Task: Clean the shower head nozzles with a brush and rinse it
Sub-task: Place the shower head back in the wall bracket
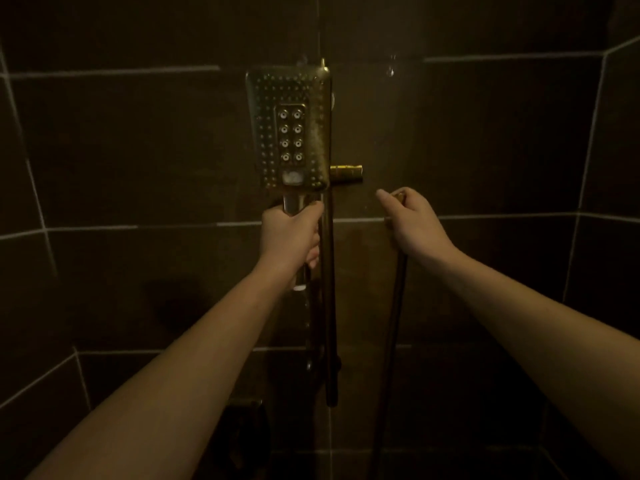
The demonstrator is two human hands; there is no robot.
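Around you stands the dark tiled shower wall [138, 150], its pale grout lines the brightest thing in a very dim scene. Against it runs the vertical brass-coloured slide rail [328, 306], with a short gold bracket knob [346, 172] jutting out beside the head.

The task's thing, the rectangular gold-toned shower head [289, 129] with rows of small nozzles and a centre block of eight larger ones, stands upright just left of the rail, its face turned towards you. Whether it sits in the bracket or is free in your hand, the light does not let you tell.

Your left hand [290, 232] has its grip wrapped round the chrome handle [294, 202] below the head. Your right hand [414, 223] pinches the upper part of the dark flexible hose [391, 327], which hangs down from your fingers.

No brush is in view — both hands are taken, so you will have to free one before you can scrub.

What could go wrong: a wet handle may slip in the left grip and knock the head against the tile; a tug on the hose could twist the head out of line; and in this gloom you may miss clogged nozzles altogether.
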